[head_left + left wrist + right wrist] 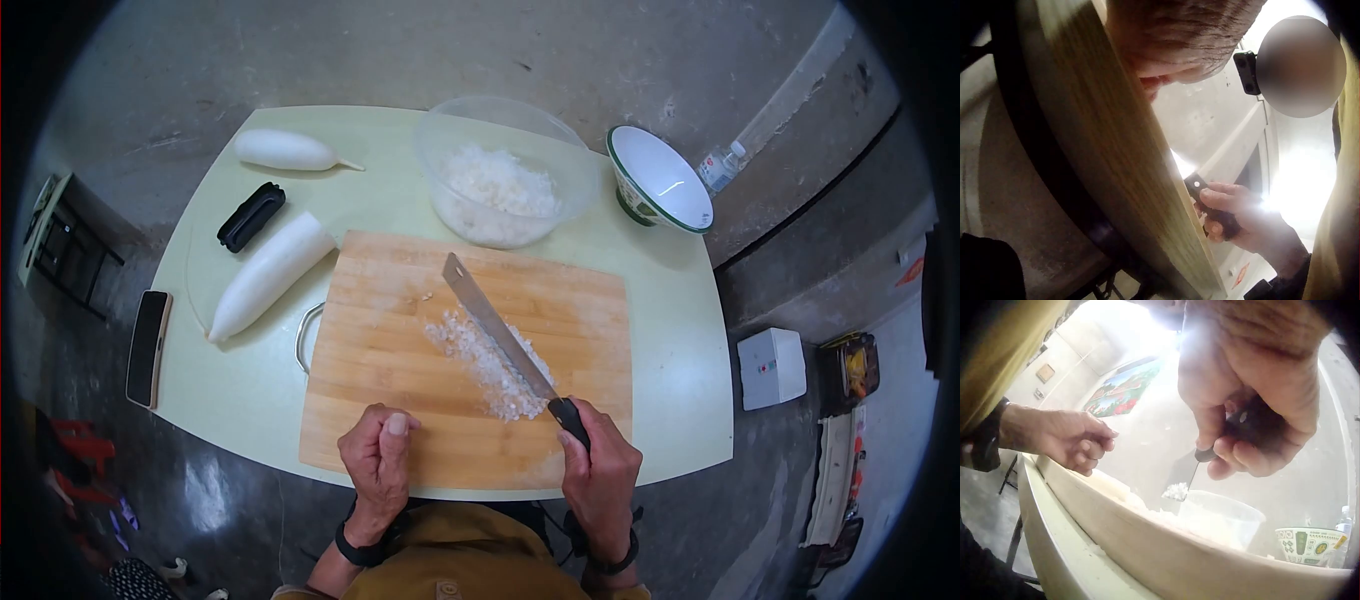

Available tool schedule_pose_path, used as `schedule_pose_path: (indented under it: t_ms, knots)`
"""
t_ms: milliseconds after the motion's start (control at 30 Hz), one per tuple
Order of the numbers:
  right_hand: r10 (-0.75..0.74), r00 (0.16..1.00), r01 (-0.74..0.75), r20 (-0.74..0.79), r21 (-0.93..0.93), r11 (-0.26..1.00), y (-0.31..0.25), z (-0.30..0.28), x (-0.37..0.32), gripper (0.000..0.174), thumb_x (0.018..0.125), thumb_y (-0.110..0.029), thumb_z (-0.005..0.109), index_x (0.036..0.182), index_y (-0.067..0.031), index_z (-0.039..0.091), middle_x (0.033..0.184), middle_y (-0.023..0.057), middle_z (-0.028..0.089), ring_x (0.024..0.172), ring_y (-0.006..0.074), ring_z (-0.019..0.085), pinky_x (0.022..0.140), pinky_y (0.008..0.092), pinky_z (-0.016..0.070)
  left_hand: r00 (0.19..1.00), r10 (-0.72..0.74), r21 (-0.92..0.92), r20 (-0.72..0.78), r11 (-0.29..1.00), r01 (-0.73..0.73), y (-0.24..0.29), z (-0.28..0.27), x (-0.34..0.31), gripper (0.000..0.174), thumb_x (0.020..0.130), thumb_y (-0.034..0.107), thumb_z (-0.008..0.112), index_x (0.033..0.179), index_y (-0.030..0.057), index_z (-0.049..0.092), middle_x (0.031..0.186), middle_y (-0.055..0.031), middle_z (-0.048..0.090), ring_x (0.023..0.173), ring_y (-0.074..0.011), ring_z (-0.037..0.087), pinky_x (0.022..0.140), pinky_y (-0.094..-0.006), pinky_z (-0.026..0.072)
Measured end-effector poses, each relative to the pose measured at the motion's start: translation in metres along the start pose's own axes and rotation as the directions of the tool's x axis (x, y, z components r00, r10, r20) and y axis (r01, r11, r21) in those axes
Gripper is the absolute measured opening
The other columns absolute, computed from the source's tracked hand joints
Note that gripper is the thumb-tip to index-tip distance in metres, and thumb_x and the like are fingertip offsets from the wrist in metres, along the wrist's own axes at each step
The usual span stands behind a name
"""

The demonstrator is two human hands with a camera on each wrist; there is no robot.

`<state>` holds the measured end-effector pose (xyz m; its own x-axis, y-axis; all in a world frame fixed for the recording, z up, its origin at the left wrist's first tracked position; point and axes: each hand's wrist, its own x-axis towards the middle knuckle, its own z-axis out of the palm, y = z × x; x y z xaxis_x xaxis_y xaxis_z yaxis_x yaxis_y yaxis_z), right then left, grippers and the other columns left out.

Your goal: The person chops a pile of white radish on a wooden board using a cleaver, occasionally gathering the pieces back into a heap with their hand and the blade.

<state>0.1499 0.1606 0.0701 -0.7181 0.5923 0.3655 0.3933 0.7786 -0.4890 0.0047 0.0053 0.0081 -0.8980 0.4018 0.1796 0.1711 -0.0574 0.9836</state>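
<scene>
My right hand (pixel 602 462) grips the black handle of a kitchen knife (pixel 497 330), fingers and thumb wrapped round it. The blade slants up and left over a strip of finely chopped white radish (pixel 470 352) on the wooden cutting board (pixel 385 300). In the right wrist view, white bits cling to the blade (pixel 1180 481). My left hand (pixel 378 455) is at the board's near left edge, its fingers curled in and its thumb over them, with nothing in it. The left wrist view shows only part of this hand (pixel 1179 37), beside the board's edge.
Behind the board stands a clear plastic bowl (pixel 450 215) of shredded white radish. A green-rimmed bowl (pixel 660 175) and a water bottle (pixel 720 165) are at the back right. Left lie two white radishes (pixel 272 275), a black case (pixel 251 217) and a phone (pixel 149 348) at the table edge.
</scene>
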Motion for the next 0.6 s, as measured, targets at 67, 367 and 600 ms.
schedule_pose_path:
  t_ms: [67, 367, 600]
  knots:
    - [-0.005, 1.0, 0.005, -0.01, 0.011, 1.0, -0.0008, 0.0009, 0.0004, 0.035, 0.081, -0.002, 0.067, 0.115, -0.0018, 0.061, 0.088, 0.0136, 0.066, 0.074, 0.0294, 0.066, 0.063, 0.0355, 0.0516, 1.0, -0.002, -0.003, -0.001, 1.0, 0.002, 0.0009, 0.0009, 0.0002, 0.035, 0.099, 0.026, 0.052, 0.08, -0.0004, 0.062, 0.063, -0.0004, 0.051, 0.056, -0.0071, 0.041, 0.053, -0.0245, 0.0328]
    - [-0.019, 1.0, 0.019, 0.019, 0.005, 1.0, -0.0018, 0.0012, 0.0013, 0.038, 0.078, -0.002, 0.07, 0.115, -0.0019, 0.061, 0.087, 0.0132, 0.065, 0.073, 0.0284, 0.065, 0.062, 0.0349, 0.0515, 1.0, -0.001, -0.014, 0.007, 1.0, 0.001, 0.0021, 0.0011, 0.0003, 0.034, 0.099, 0.026, 0.053, 0.08, -0.0009, 0.062, 0.065, -0.0022, 0.053, 0.057, -0.0084, 0.042, 0.053, -0.0251, 0.0339]
    - [-0.024, 1.0, 0.024, 0.007, 0.017, 1.0, 0.0002, 0.0036, 0.003, 0.036, 0.079, -0.002, 0.069, 0.115, -0.0009, 0.061, 0.087, 0.0133, 0.065, 0.072, 0.0289, 0.065, 0.062, 0.0358, 0.0514, 1.0, 0.004, -0.005, 0.011, 1.0, -0.004, 0.0012, 0.0004, 0.0009, 0.034, 0.099, 0.026, 0.053, 0.079, -0.0009, 0.061, 0.064, -0.0022, 0.051, 0.057, -0.0086, 0.042, 0.053, -0.0254, 0.0337]
